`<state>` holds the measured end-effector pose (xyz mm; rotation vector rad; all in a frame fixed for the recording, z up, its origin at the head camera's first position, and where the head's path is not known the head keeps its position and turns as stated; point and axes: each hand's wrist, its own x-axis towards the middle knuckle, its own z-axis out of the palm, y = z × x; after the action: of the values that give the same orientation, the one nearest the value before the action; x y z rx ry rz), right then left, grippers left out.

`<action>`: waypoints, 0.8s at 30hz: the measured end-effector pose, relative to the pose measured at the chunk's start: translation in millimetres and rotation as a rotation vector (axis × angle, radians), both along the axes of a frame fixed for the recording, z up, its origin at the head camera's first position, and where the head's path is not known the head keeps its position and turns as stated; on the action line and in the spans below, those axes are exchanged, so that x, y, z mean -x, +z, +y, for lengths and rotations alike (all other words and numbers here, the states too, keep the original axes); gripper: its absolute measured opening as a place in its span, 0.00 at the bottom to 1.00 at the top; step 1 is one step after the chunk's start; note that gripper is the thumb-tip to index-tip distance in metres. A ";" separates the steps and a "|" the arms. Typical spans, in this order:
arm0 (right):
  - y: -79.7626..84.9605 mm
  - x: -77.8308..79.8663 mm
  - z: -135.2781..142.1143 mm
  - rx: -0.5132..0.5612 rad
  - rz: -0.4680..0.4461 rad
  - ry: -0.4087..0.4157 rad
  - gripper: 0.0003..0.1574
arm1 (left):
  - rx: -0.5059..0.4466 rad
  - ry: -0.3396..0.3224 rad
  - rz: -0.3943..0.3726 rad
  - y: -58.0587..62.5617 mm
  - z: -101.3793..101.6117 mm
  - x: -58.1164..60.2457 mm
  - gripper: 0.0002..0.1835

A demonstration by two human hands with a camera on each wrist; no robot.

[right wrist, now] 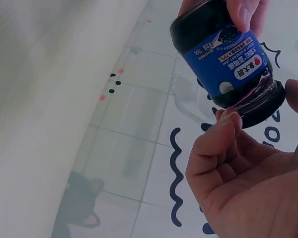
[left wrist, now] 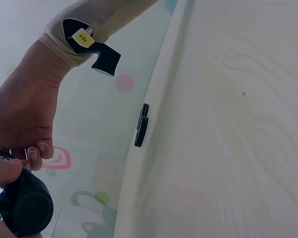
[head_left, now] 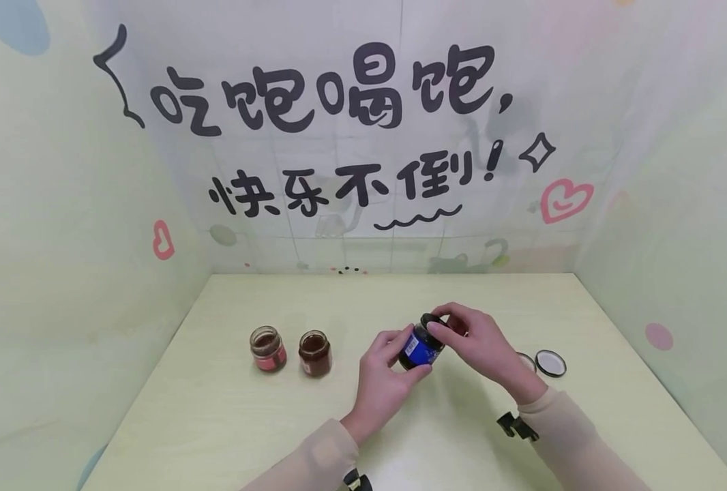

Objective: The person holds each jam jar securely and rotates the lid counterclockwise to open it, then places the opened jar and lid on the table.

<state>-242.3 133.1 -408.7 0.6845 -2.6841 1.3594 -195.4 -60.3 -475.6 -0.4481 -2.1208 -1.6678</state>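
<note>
A jar of blueberry jam [head_left: 421,349] with a blue label is held tilted above the table by my left hand [head_left: 380,378], its fingers and thumb gripping the sides. My right hand [head_left: 477,341] pinches the black lid [right wrist: 264,109] between thumb and fingers at the jar's mouth. In the right wrist view the lid sits askew, with the glass threads showing beside it. The dark base of the jar [left wrist: 34,207] faces the left wrist camera.
Two lidless jars, one with a pink label [head_left: 269,354] and one dark red [head_left: 316,358], stand to the left. A lid [head_left: 550,363] lies upturned at the right, with a second lid [head_left: 528,361] partly hidden by the right wrist. Printed walls enclose the table [head_left: 228,423].
</note>
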 end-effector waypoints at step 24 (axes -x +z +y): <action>-11.8 -5.0 -5.2 -0.050 0.070 -0.066 0.24 | 0.109 -0.061 -0.155 2.3 -7.7 -10.8 0.36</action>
<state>-237.3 127.9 -420.5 0.6290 -2.6689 1.2342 -184.6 -68.0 -473.3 -0.4329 -2.3415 -1.6746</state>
